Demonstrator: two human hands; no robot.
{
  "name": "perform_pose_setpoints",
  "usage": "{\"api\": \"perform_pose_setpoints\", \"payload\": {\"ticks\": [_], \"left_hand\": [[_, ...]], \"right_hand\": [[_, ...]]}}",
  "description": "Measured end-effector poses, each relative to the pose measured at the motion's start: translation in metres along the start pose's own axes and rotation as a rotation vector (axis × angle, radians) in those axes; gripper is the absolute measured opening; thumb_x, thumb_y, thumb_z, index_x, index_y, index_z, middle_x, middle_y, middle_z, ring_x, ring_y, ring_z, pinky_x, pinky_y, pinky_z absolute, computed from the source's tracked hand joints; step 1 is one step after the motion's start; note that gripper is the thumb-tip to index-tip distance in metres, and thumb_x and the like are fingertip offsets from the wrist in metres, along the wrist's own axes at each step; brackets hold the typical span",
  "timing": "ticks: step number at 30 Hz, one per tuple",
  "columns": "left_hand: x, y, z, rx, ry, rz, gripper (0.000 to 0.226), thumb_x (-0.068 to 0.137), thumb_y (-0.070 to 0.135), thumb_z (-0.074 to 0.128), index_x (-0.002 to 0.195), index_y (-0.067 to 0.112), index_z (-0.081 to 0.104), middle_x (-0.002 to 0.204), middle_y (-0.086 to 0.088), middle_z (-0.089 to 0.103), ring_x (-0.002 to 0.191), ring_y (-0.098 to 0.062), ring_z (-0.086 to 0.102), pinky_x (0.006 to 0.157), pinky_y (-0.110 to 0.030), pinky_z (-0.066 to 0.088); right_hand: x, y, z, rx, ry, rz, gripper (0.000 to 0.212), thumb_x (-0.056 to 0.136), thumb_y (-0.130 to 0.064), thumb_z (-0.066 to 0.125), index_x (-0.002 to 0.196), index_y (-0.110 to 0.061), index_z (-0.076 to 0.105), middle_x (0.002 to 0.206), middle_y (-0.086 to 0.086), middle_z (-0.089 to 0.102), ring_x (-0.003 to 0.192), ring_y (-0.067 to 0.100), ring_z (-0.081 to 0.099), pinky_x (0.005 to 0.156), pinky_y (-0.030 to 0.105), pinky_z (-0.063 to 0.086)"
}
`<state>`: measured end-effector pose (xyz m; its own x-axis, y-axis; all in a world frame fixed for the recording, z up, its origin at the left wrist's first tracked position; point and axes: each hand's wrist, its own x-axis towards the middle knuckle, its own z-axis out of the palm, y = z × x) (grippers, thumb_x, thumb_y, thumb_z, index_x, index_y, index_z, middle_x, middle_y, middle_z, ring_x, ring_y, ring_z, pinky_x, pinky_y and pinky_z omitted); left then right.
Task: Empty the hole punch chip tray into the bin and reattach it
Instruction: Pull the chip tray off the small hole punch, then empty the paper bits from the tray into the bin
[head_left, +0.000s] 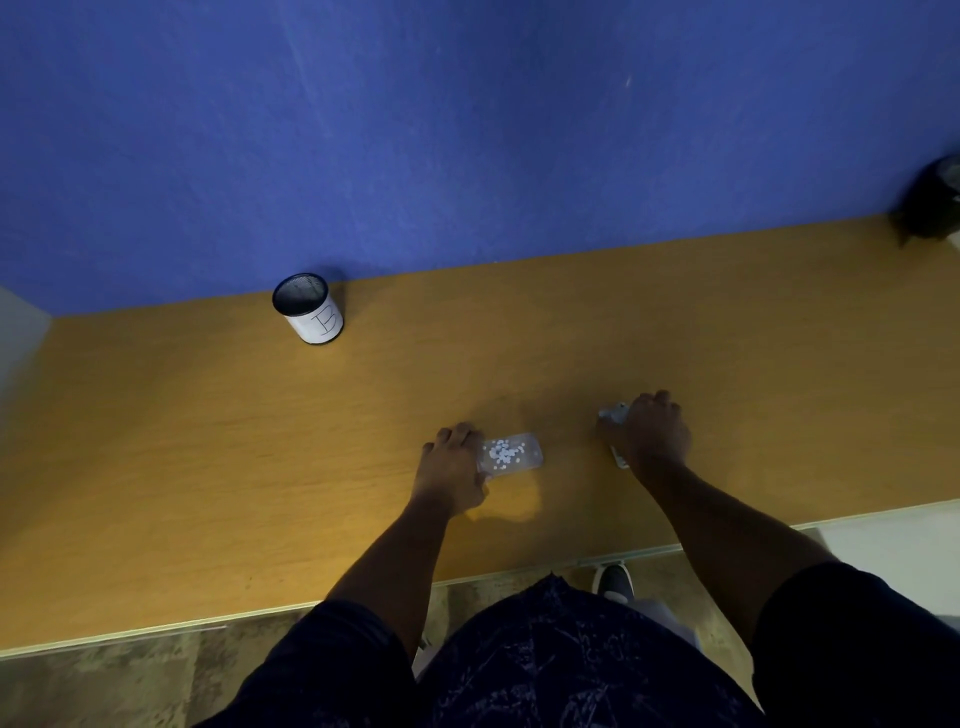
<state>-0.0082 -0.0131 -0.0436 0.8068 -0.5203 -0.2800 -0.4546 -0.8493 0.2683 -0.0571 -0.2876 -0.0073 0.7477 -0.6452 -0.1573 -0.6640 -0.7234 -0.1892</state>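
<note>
**Ana:** Blue wall behind, brown wood below. What are the hands doing?

**Ben:** Both rest low on the worktop (208, 441), close to the person. The left hand (451, 467) is closed around the left end of the chip tray (511, 453), a clear shallow tray lying flat with white paper dots (503, 451) heaped inside. Its long axis runs left to right, and the free end points toward the right hand (655, 434). That hand is closed over the hole punch (615, 415), a grey metal piece mostly hidden under the fingers, set apart from the tray.

**Ana:** So the tray is off the punch?

**Ben:** Yes, detached and still full, so emptying looks like the step ahead.

**Ana:** Where is the bin?

**Ben:** The bin (309, 309) is a small dark cylinder with a white label, upright at the far edge against the wall (467, 130), well apart from the hands, away and to the left. The left hand is nearer. I judge that the tray must stay level on the way, or dots will spill.

**Ana:** Anything else?

**Ben:** A dark blurred object (930, 202) at the far right corner; I cannot identify it.
</note>
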Motion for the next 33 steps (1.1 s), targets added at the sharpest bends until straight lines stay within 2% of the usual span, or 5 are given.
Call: {"api": "perform_pose_setpoints", "payload": {"ticks": [4,7,10,16,33], "left_hand": [[0.0,0.001,0.0,0.014,-0.008,-0.008,0.067,0.084,0.034,0.067,0.144,0.017,0.043,0.15,-0.003,0.039,0.134,-0.031,0.039,0.102,-0.046,0.043],[0.0,0.001,0.001,0.013,-0.005,-0.014,0.066,0.083,0.033,0.068,0.143,0.018,0.044,0.15,-0.003,0.039,0.133,-0.03,0.04,0.101,-0.046,0.043],[-0.001,0.001,0.001,0.013,0.001,-0.015,0.064,0.084,0.033,0.067,0.142,0.018,0.045,0.149,-0.003,0.04,0.133,-0.03,0.04,0.101,-0.046,0.043],[-0.001,0.002,0.0,0.009,0.007,-0.019,0.064,0.083,0.033,0.069,0.141,0.018,0.047,0.147,-0.003,0.043,0.131,-0.03,0.043,0.1,-0.046,0.045],[0.002,-0.003,-0.003,0.013,0.009,0.029,0.062,0.083,0.036,0.07,0.138,0.016,0.05,0.146,-0.005,0.045,0.13,-0.03,0.044,0.102,-0.046,0.044]], "right_hand": [[0.001,-0.023,0.006,-0.091,0.082,-0.279,0.049,0.081,-0.049,0.066,0.105,-0.006,0.063,0.11,0.016,0.061,0.101,0.035,0.058,0.082,0.042,0.052],[-0.005,-0.049,0.018,-0.079,-0.137,-0.57,0.039,0.091,-0.04,0.039,0.103,-0.014,0.065,0.11,0.009,0.064,0.101,0.029,0.06,0.084,0.039,0.051],[-0.027,-0.078,0.019,-0.047,-0.283,-0.719,0.022,0.093,-0.023,0.049,0.095,-0.013,0.068,0.103,0.01,0.066,0.095,0.031,0.064,0.079,0.04,0.053],[-0.041,-0.097,0.04,-0.153,-0.354,-0.764,0.025,0.091,-0.027,0.054,0.111,-0.023,0.07,0.112,0.003,0.068,0.104,0.028,0.066,0.084,0.039,0.056],[-0.037,-0.099,0.053,-0.255,-0.301,-0.912,0.02,0.093,-0.02,0.057,0.109,-0.016,0.07,0.115,0.005,0.061,0.107,0.024,0.062,0.081,0.036,0.052]]}}
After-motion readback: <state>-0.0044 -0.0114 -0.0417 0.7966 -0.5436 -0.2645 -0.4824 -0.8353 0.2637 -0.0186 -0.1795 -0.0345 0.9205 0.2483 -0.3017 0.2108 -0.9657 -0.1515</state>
